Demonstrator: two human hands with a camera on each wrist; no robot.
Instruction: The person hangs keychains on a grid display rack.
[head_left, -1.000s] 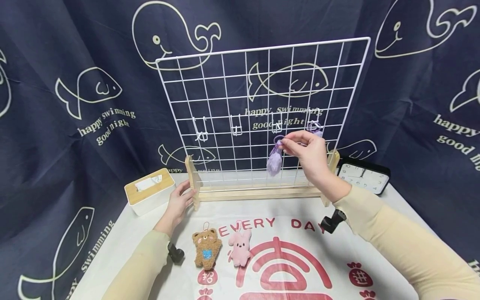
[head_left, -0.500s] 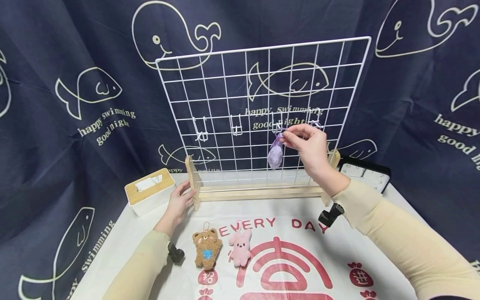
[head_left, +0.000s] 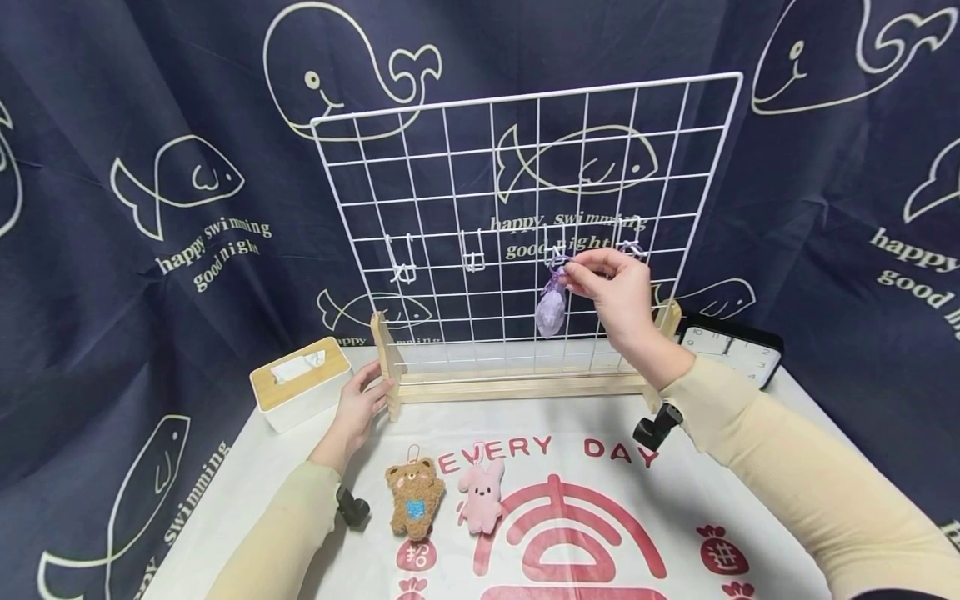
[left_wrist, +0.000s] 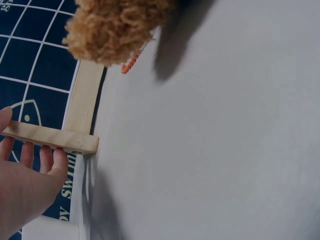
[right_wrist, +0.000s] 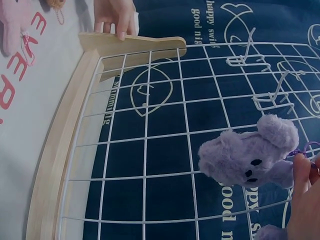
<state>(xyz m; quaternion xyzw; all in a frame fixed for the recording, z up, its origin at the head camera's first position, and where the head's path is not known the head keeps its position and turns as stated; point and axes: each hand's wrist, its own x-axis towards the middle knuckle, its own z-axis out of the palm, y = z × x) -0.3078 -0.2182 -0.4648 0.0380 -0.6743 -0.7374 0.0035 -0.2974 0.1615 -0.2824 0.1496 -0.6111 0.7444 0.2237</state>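
Note:
My right hand [head_left: 624,298] pinches the purple ring of a fluffy lavender plush keychain [head_left: 551,312] between thumb and fingers. The ring is up at a white hook [head_left: 555,253] on the wire grid; whether it is over the hook I cannot tell. In the right wrist view the plush [right_wrist: 235,159] shows small black eyes and a round ear. My left hand [head_left: 362,407] holds the left wooden foot [head_left: 385,367] of the grid's stand. In the left wrist view, thumb and fingers lie on opposite sides of that wooden foot [left_wrist: 55,137].
The white wire grid [head_left: 491,197] carries more hooks to the left. A second lavender furry piece [right_wrist: 271,233] shows below my right hand. On the table lie a brown bear plush [head_left: 415,500] and a pink plush [head_left: 481,497]. A tissue box [head_left: 300,400] and a clock [head_left: 731,354] stand either side.
My right hand has lifted the lavender keychain slightly, bringing its ring to the hook, then nearly stopped. The hand now covers the other purple piece at the right hook. The left hand stays put.

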